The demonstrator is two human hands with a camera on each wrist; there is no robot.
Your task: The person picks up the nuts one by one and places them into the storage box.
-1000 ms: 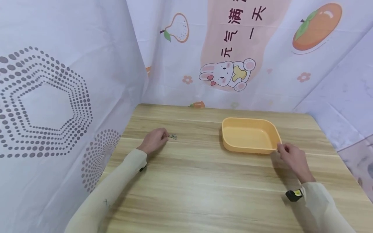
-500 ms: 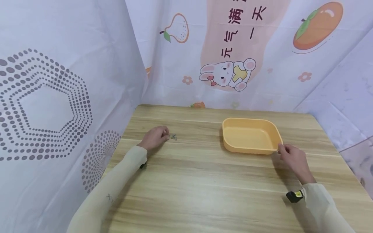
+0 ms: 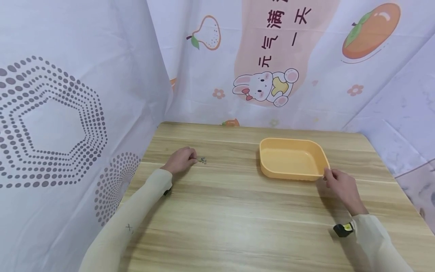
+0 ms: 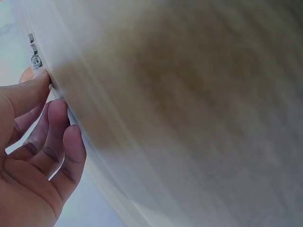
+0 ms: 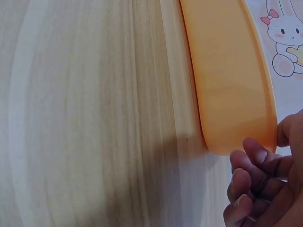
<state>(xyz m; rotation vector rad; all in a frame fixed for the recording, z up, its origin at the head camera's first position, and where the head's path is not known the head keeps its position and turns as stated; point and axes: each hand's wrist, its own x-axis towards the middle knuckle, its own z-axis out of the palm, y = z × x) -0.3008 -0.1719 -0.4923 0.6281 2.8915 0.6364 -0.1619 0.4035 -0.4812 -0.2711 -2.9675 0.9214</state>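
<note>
Head view: the left hand [image 3: 181, 160] has thumb and finger close together, whether pinching anything I cannot tell, just beside small pieces [image 3: 202, 160]. Well beyond, the right hand [image 3: 343, 189] pinches the tray [image 3: 293, 176] corner; the tray looks steadied, picking-up largely left.

Light wood-grain table [image 3: 231, 219]. Shallow yellow-orange tray [image 3: 289, 160] on it, open side up, toward far right. Tiny metallic-looking pieces [image 3: 202, 160] clustered far left, well apart from tray.
</note>
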